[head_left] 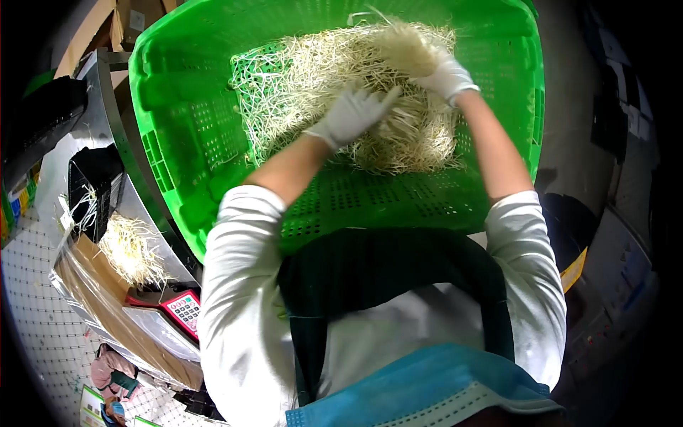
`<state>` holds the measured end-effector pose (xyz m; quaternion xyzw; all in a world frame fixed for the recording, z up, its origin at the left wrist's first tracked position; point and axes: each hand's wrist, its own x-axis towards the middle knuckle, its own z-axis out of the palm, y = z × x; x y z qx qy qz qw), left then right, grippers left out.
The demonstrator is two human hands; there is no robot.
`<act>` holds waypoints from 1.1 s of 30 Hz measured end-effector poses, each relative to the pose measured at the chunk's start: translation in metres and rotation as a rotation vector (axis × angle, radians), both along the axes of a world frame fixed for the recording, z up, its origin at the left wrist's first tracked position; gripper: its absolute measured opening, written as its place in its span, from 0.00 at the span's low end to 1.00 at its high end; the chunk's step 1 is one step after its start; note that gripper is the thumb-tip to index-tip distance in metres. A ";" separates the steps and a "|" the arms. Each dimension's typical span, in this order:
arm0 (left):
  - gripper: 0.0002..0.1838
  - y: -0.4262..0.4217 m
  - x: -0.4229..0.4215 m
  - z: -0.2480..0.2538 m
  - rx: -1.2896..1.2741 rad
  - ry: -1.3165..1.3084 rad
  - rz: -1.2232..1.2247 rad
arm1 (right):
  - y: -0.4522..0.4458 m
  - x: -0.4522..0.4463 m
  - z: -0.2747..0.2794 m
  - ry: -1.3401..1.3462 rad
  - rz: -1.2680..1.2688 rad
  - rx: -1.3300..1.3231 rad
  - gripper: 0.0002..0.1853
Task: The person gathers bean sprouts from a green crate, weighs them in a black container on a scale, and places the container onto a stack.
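Pale, thin-stemmed bean sprouts [306,71] lie in a loose heap across the bottom of a large green plastic crate [192,171]. My right hand [447,77], in a white glove, is at the right side of the heap. It grips a bunch of bean sprouts [405,50], which is blurred by motion. Over the middle of the heap is my left hand [352,117], also gloved in white. Its fingers are stretched out and apart, slightly blurred, with nothing visible in them. Whether its fingertips touch the sprouts I cannot tell.
Left of the crate stands a metal table [142,192] with a black basket [96,181] and another pile of sprouts [131,249]. A red device with a keypad [183,310] is nearby. Another person [114,373] is at the lower left. A dark round bin [565,228] stands right.
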<state>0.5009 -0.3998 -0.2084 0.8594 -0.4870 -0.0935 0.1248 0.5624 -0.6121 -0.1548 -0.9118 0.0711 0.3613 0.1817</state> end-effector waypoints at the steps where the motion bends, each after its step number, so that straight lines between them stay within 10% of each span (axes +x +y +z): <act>1: 0.42 -0.010 -0.001 -0.018 -0.001 -0.001 -0.002 | 0.005 0.005 -0.009 0.095 0.020 -0.125 0.56; 9: 0.46 -0.013 -0.011 -0.048 -0.059 -0.059 0.598 | 0.005 0.012 -0.050 0.169 -0.233 0.437 0.68; 15: 0.51 -0.026 -0.007 -0.063 0.112 0.014 0.668 | 0.069 -0.071 -0.054 -0.251 0.374 -0.493 0.68; 18: 0.48 -0.001 0.002 -0.003 0.225 -0.011 0.673 | 0.050 -0.036 -0.072 -0.093 0.271 -0.323 0.68; 20: 0.49 0.034 0.008 0.053 0.487 0.425 0.422 | 0.041 -0.030 -0.070 -0.173 0.277 -0.330 0.68; 24: 0.36 0.136 -0.023 0.166 -0.218 0.214 0.313 | 0.023 -0.026 -0.086 -0.623 0.348 -0.536 0.72; 26: 0.25 0.176 -0.040 0.208 -0.536 0.433 0.828 | 0.034 -0.007 -0.074 -0.031 0.185 -0.328 0.62; 28: 0.19 0.245 -0.057 0.213 -0.954 0.120 1.288 | 0.048 -0.019 -0.061 -0.116 0.398 -0.339 0.25; 29: 0.18 0.302 -0.061 0.208 -0.962 -0.207 1.369 | 0.040 -0.029 -0.090 -0.347 0.490 -0.289 0.22; 30: 0.16 0.366 -0.066 0.199 -0.946 -0.537 1.422 | 0.020 -0.034 -0.128 -0.839 0.822 -0.204 0.25; 32: 0.14 0.471 -0.087 0.184 -0.371 -0.788 1.656 | 0.058 -0.041 -0.055 -0.198 0.243 -0.411 0.51; 33: 0.15 0.493 -0.090 0.172 -0.595 -0.687 1.650 | 0.058 -0.042 -0.056 -0.221 0.281 -0.407 0.56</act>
